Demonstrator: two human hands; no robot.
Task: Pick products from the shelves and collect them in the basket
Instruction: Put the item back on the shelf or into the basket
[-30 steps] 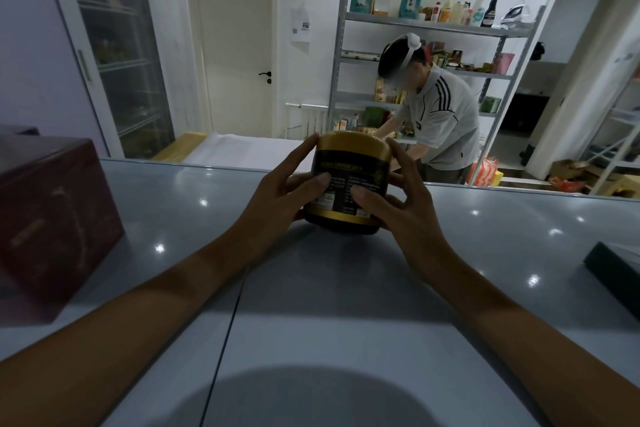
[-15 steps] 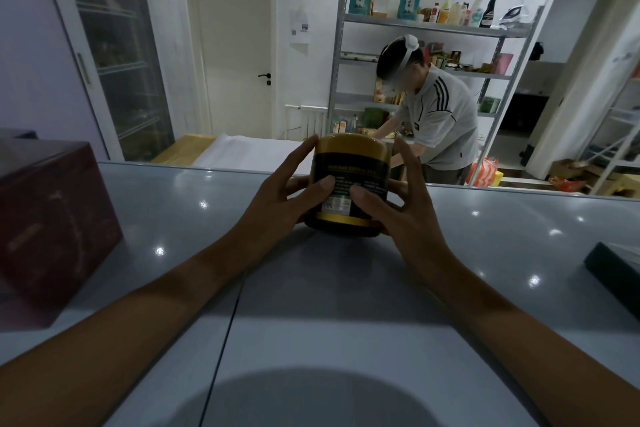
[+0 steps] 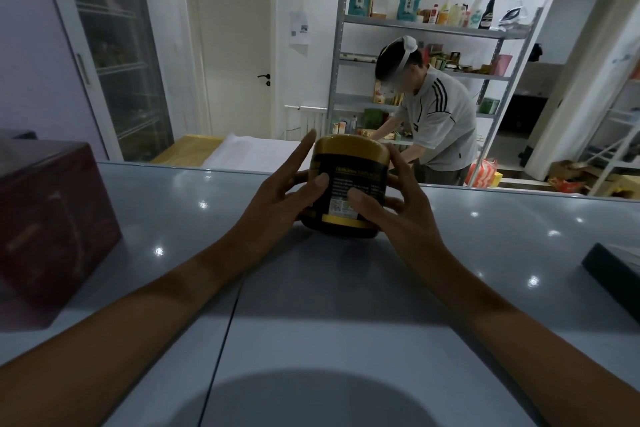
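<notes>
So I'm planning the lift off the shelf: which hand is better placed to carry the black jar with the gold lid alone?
Probably the right hand: its fingers curl round the black jar with the gold lid; the left hand's forefinger is straight.

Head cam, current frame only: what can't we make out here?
- Jar label: print too small and dim to read; thumbs cover part of it.
- Jar's far side: hidden by the jar itself, with left hand and right hand around it.
- Basket: none in view.
- Dark red box: cut off by the left edge, blurred.
- Dark flat object: cut off by the right edge.
- Far shelf products: too small to identify.
</notes>
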